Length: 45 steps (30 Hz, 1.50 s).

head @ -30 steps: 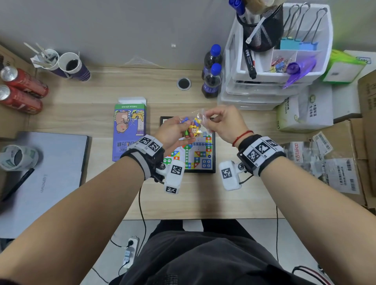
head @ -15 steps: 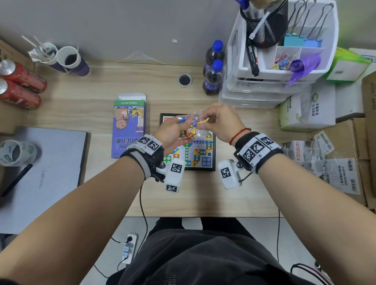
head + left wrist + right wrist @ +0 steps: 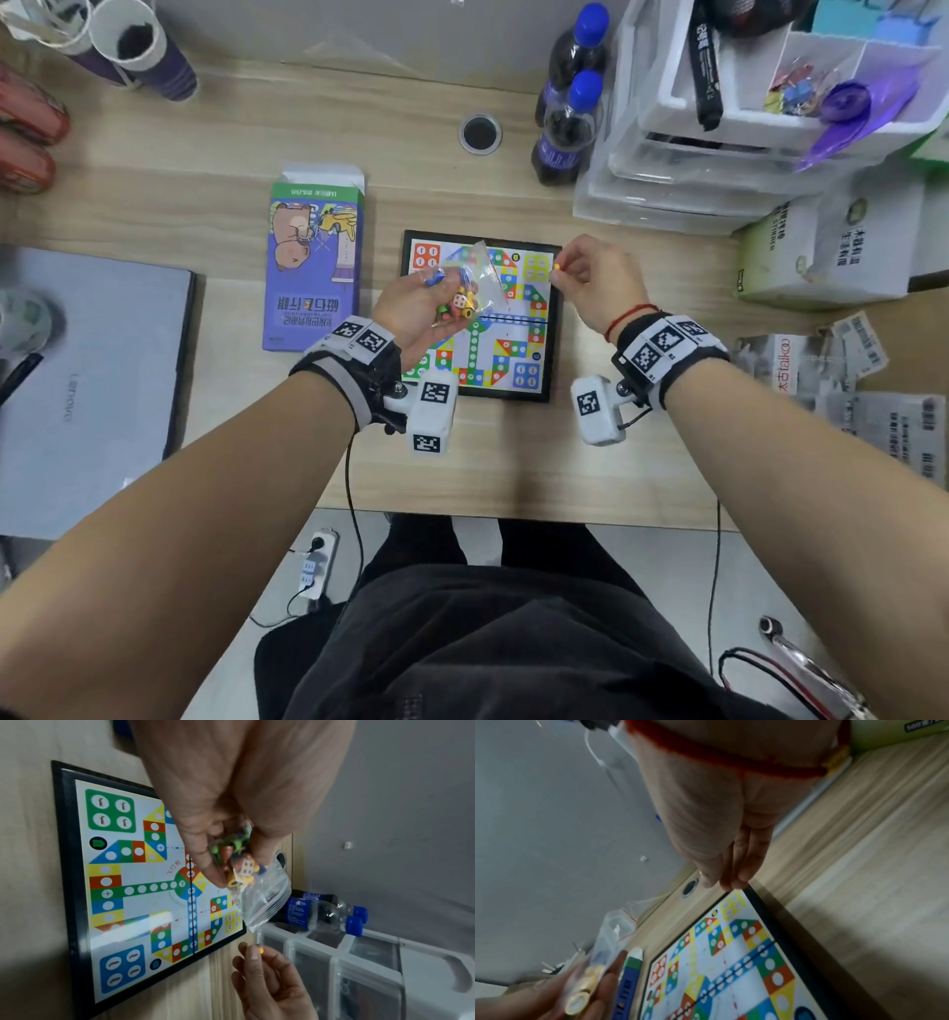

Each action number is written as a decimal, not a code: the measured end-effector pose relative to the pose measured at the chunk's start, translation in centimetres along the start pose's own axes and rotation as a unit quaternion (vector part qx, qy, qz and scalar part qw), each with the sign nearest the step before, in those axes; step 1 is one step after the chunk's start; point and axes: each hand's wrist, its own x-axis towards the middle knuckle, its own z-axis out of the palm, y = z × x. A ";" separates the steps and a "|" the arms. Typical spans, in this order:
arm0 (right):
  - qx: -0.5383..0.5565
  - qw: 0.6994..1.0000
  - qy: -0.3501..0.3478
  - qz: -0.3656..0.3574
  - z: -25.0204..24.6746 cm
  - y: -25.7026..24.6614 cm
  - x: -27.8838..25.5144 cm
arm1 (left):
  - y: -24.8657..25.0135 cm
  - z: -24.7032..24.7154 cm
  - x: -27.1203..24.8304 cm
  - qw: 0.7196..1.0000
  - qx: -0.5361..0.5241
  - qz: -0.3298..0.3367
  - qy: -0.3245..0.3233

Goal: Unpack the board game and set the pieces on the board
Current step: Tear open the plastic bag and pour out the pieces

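A colourful game board [image 3: 518, 329] lies open flat on a wooden desk [image 3: 215, 195]; above its left half the left hand [image 3: 416, 308] clutches a clear bag of pieces [image 3: 470, 288], while the right hand [image 3: 601, 280] pinches a small yellow piece [image 3: 556, 266] over its far right corner

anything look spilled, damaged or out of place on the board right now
Nothing stands out. The board lies flat and open, the pieces stay inside the bag in the left hand, and the right hand pinches one yellow piece.
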 end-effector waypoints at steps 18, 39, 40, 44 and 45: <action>-0.072 0.996 -0.018 -0.057 2.9 0.8 2.8 | -0.1 0.3 2.3 1.000 0.012 -0.012 0.011; 0.551 0.733 -0.176 0.357 6.0 -5.8 -0.3 | 3.2 0.4 -0.1 0.948 0.298 0.109 -0.003; 0.559 0.725 -0.178 0.360 6.1 -5.9 -0.4 | 3.2 0.3 0.0 0.943 0.314 0.114 -0.006; 0.583 0.707 -0.174 0.360 6.8 -5.7 -0.3 | 3.1 0.1 -0.1 0.944 0.309 0.118 0.007; 0.581 0.708 -0.169 0.365 6.9 -5.5 -0.2 | 3.1 0.0 0.0 0.945 0.304 0.119 0.011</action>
